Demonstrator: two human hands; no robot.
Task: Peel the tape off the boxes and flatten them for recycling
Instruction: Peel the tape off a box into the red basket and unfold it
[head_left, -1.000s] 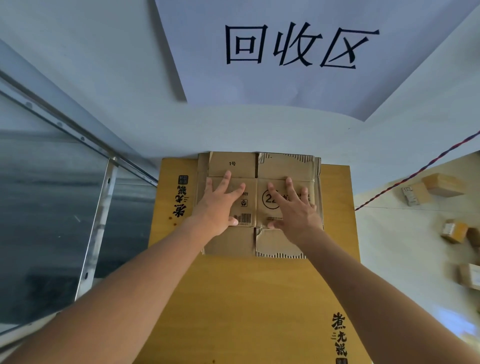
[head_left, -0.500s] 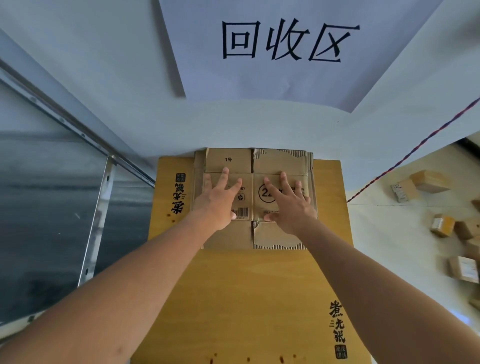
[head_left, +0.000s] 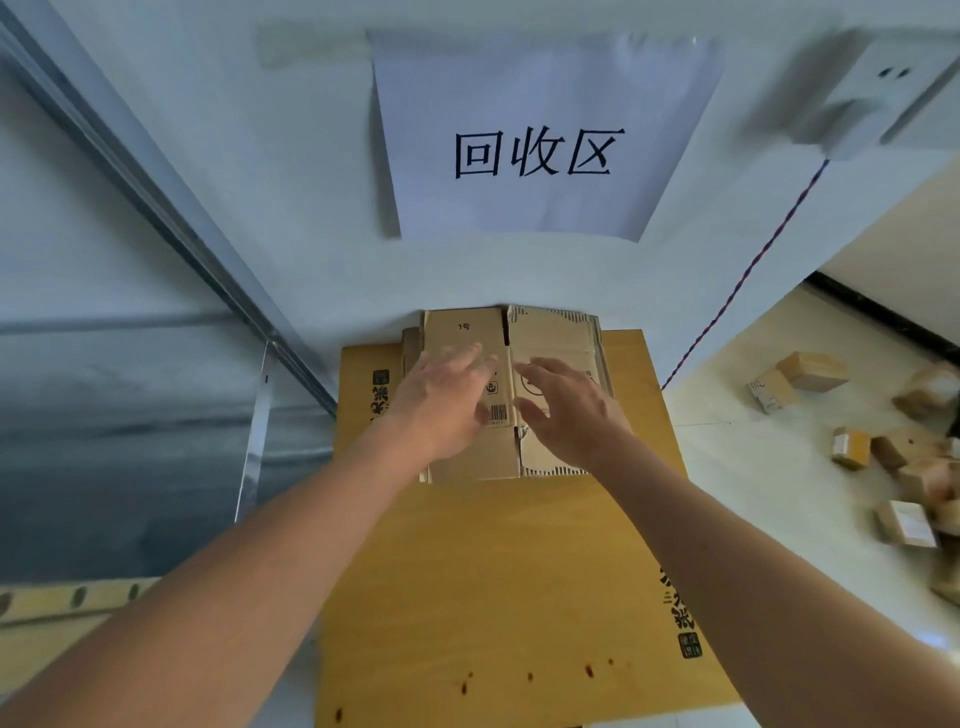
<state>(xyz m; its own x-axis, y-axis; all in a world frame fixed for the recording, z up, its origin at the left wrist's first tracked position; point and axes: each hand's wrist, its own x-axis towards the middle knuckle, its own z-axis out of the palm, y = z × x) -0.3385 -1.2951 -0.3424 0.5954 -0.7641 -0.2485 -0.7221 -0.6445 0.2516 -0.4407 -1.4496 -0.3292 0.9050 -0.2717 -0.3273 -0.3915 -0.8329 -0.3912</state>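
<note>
Yellow-brown cardboard sheet (head_left: 493, 571) across lower centre, bearing flattened box (head_left: 467, 332) at frame centre: already collapsed, no tape visible on it. Left hand (head_left: 447, 405) and right hand (head_left: 566, 410) over it, fingers straight, slightly spread, blurred; contact uncertain. Still-unflattened small boxes (head_left: 810, 371) scattered on floor at right edge, closed, contents unseen.

We face a white wall (head_left: 249, 171) carrying a paper sign (head_left: 535, 140) printed 回收区. A white socket (head_left: 878, 93) sits upper right, a red-blue cord (head_left: 753, 265) dropping from it. A metal frame (head_left: 171, 208) runs left; pale floor (head_left: 753, 467) spreads right.
</note>
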